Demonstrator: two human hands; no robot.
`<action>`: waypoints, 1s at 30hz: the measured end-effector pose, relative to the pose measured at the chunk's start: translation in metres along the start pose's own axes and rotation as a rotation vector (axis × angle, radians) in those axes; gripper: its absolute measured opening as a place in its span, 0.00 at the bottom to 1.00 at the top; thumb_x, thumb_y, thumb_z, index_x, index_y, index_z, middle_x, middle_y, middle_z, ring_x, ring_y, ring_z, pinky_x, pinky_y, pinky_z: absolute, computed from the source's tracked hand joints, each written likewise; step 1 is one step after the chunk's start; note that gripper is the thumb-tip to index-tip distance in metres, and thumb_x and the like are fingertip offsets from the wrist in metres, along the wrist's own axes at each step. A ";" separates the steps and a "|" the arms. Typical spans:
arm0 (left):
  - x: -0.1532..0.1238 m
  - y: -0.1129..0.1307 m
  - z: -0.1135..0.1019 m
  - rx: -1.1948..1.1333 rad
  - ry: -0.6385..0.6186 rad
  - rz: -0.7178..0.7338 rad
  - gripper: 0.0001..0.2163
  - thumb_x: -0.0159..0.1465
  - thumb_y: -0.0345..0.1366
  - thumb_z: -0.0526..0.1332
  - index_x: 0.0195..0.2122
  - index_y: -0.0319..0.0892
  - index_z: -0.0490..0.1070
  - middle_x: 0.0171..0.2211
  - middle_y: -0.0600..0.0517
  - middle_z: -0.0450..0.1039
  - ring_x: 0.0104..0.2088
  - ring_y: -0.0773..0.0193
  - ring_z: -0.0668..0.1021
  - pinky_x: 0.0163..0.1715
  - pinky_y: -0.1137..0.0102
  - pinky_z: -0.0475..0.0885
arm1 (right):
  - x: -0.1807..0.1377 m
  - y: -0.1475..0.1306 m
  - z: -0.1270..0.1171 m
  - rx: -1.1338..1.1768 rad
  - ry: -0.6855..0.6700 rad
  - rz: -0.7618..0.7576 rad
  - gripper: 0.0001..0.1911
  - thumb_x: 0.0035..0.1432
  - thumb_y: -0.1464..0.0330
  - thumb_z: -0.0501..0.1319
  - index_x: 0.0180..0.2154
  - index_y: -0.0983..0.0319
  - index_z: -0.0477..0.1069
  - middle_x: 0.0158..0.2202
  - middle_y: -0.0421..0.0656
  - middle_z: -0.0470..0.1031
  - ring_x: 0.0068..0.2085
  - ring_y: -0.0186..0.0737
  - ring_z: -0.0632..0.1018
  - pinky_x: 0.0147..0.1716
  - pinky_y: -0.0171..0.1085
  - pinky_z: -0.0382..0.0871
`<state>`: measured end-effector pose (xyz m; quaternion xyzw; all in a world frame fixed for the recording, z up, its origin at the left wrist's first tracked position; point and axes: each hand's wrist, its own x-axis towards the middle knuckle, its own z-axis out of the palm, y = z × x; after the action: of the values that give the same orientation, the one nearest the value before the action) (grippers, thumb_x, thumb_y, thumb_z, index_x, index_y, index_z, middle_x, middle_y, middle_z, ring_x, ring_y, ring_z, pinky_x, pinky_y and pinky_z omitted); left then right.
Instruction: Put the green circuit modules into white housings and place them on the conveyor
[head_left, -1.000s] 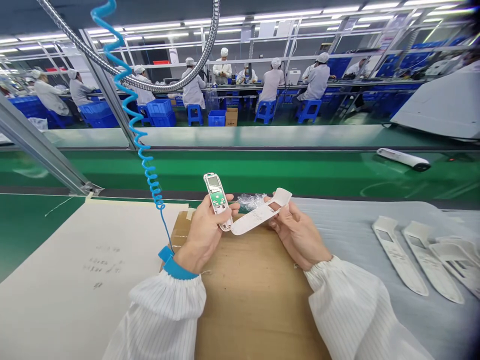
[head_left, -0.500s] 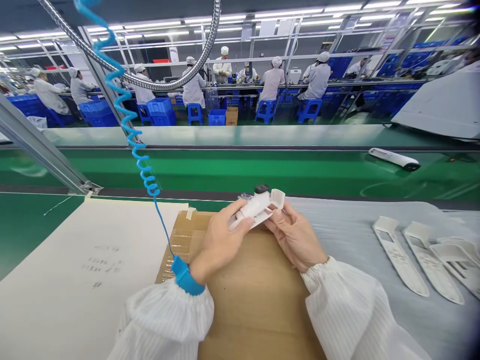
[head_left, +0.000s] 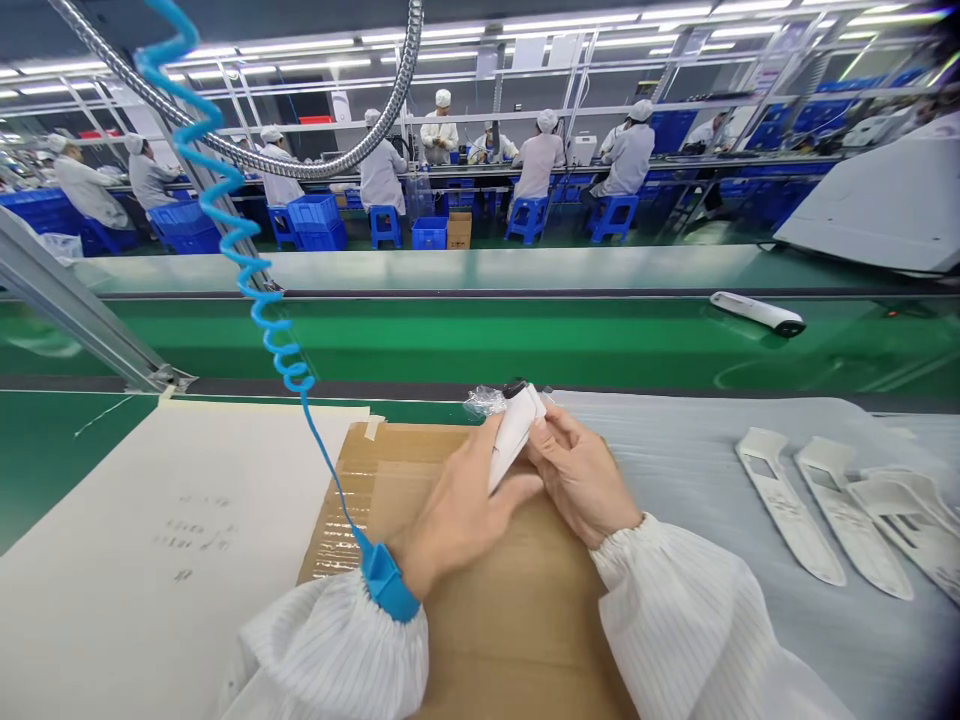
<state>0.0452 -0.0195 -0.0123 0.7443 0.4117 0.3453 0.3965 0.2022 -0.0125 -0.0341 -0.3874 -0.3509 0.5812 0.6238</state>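
Observation:
Between my hands, above the cardboard, is a white plastic handheld device [head_left: 511, 432] with a black end. My left hand [head_left: 466, 505] holds its left side, fingers behind it and thumb stretched out below. At the upper right, my right hand [head_left: 581, 468] grips the device between thumb and fingers. A blue wrist strap [head_left: 390, 582] circles my left wrist, and a blue coiled cord [head_left: 259, 290] runs up from it. Just behind the device lies crumpled clear plastic [head_left: 484, 400].
The cardboard sheet [head_left: 525, 620] lies below my hands, with white paper [head_left: 97, 520] at left. Several white plastic shells [head_left: 791, 505] rest on the right-hand sheet. A similar white device [head_left: 756, 313] lies on the green conveyor [head_left: 450, 340]. Co-workers [head_left: 538, 165] sit across the room.
The white cover piece that stood raised in my right fingers now lies against the device body. The device is tilted more steeply, and my left thumb has moved down off its face.

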 end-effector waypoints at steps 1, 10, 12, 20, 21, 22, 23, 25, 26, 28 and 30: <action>-0.002 0.000 0.002 0.016 -0.036 -0.003 0.25 0.67 0.39 0.59 0.65 0.48 0.58 0.59 0.48 0.70 0.56 0.54 0.74 0.56 0.61 0.69 | 0.000 -0.001 0.002 0.021 -0.001 0.034 0.24 0.53 0.59 0.72 0.51 0.55 0.75 0.52 0.44 0.79 0.54 0.45 0.77 0.56 0.45 0.70; -0.008 0.014 0.003 0.447 -0.310 -0.146 0.18 0.67 0.47 0.56 0.53 0.46 0.70 0.42 0.44 0.79 0.40 0.47 0.80 0.40 0.58 0.73 | -0.007 -0.018 0.011 0.391 0.103 0.265 0.22 0.57 0.47 0.63 0.27 0.60 0.75 0.18 0.36 0.68 0.31 0.40 0.78 0.50 0.43 0.74; -0.008 0.017 0.002 0.507 -0.347 -0.128 0.17 0.66 0.51 0.56 0.46 0.44 0.73 0.39 0.44 0.79 0.38 0.46 0.80 0.39 0.57 0.73 | -0.009 -0.023 0.010 0.403 0.097 0.246 0.21 0.57 0.52 0.65 0.22 0.59 0.70 0.13 0.34 0.60 0.23 0.35 0.70 0.49 0.44 0.73; -0.021 0.022 0.028 0.484 -0.286 -0.051 0.24 0.66 0.51 0.58 0.59 0.44 0.64 0.45 0.43 0.78 0.39 0.46 0.80 0.33 0.61 0.71 | -0.014 -0.023 -0.001 0.482 0.115 0.197 0.18 0.60 0.58 0.59 0.21 0.58 0.67 0.11 0.32 0.53 0.15 0.30 0.58 0.31 0.37 0.73; -0.021 0.022 0.028 0.480 -0.298 -0.070 0.24 0.66 0.52 0.58 0.58 0.43 0.65 0.43 0.43 0.79 0.37 0.47 0.80 0.32 0.62 0.71 | -0.013 -0.023 -0.002 0.481 0.110 0.214 0.18 0.60 0.58 0.59 0.21 0.58 0.67 0.11 0.32 0.53 0.15 0.30 0.58 0.28 0.36 0.72; -0.019 0.021 0.025 0.469 -0.304 -0.086 0.23 0.66 0.52 0.57 0.57 0.43 0.67 0.41 0.43 0.79 0.35 0.48 0.80 0.31 0.63 0.70 | -0.012 -0.023 -0.002 0.473 0.108 0.235 0.18 0.61 0.57 0.59 0.22 0.58 0.68 0.11 0.33 0.54 0.16 0.31 0.60 0.27 0.36 0.72; -0.016 0.020 0.020 0.452 -0.296 -0.098 0.22 0.67 0.52 0.57 0.54 0.43 0.69 0.39 0.43 0.79 0.34 0.49 0.80 0.30 0.64 0.70 | -0.010 -0.024 -0.001 0.461 0.103 0.258 0.18 0.61 0.55 0.59 0.23 0.58 0.69 0.12 0.33 0.56 0.17 0.32 0.63 0.28 0.36 0.72; -0.009 0.016 0.005 0.419 -0.221 -0.107 0.19 0.67 0.53 0.56 0.49 0.43 0.72 0.37 0.45 0.80 0.33 0.52 0.80 0.32 0.65 0.71 | -0.008 -0.026 0.003 0.423 0.051 0.287 0.18 0.61 0.52 0.60 0.30 0.58 0.73 0.19 0.36 0.67 0.26 0.36 0.74 0.36 0.39 0.76; -0.005 0.013 -0.002 0.416 -0.159 -0.108 0.19 0.67 0.53 0.56 0.47 0.44 0.73 0.37 0.46 0.79 0.35 0.52 0.80 0.34 0.65 0.71 | -0.007 -0.026 0.006 0.395 0.001 0.283 0.18 0.61 0.51 0.60 0.34 0.58 0.75 0.25 0.38 0.73 0.33 0.39 0.77 0.41 0.41 0.76; -0.001 0.009 -0.013 0.423 -0.006 -0.087 0.19 0.68 0.54 0.55 0.48 0.46 0.72 0.39 0.47 0.79 0.40 0.52 0.80 0.40 0.63 0.73 | -0.008 -0.025 0.012 0.325 -0.113 0.235 0.17 0.62 0.52 0.61 0.41 0.58 0.76 0.39 0.41 0.79 0.46 0.43 0.78 0.51 0.43 0.73; 0.000 0.006 -0.014 0.407 0.132 -0.025 0.21 0.67 0.55 0.56 0.54 0.47 0.69 0.46 0.48 0.77 0.48 0.52 0.78 0.49 0.60 0.71 | -0.012 -0.021 0.019 0.246 -0.199 0.180 0.15 0.62 0.55 0.63 0.44 0.57 0.76 0.47 0.43 0.78 0.52 0.45 0.76 0.56 0.44 0.70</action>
<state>0.0354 -0.0177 -0.0006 0.7796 0.5072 0.2983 0.2146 0.1938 -0.0232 -0.0065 -0.2788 -0.3009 0.7086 0.5741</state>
